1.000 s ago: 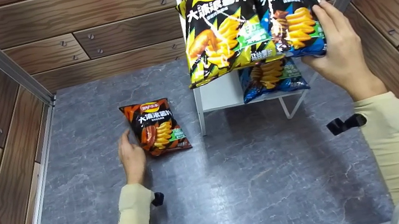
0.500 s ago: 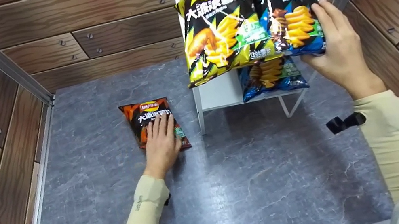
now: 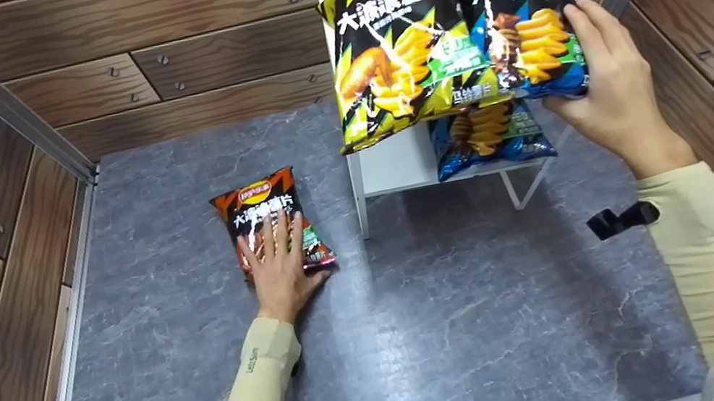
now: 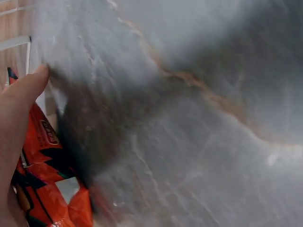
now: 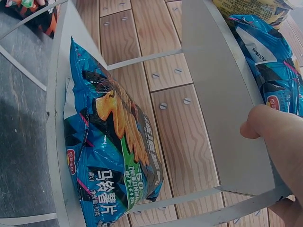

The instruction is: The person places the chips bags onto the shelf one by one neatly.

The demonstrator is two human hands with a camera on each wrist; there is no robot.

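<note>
My left hand [image 3: 280,273] lies with fingers spread and straight over an orange-and-black bag of potato chips [image 3: 260,192] on the floor. In the left wrist view, the thumb stretches out past the bag's orange side [image 4: 42,161]. On the rack's top shelf, my right hand [image 3: 619,81] holds a blue bag of chips [image 3: 519,17], fingers along its right side and thumb by its lower edge. Leaning close beside it is a yellow-and-black bag of chips [image 3: 406,59]. Another blue bag [image 5: 111,151] rests on the shelf below, its upper part hidden in the head view.
A white metal rack [image 3: 395,168] with thin legs stands on the grey marbled floor [image 3: 468,328]. Wood-patterned walls [image 3: 228,54] and metal corner posts [image 3: 3,108] enclose the space. A black strap mount [image 3: 621,220] sticks out from the right sleeve.
My left hand moved from the left side of the orange bag onto its front, and its fingers spread. The bag turned and shifted slightly left. My right hand stayed at the blue bag.
</note>
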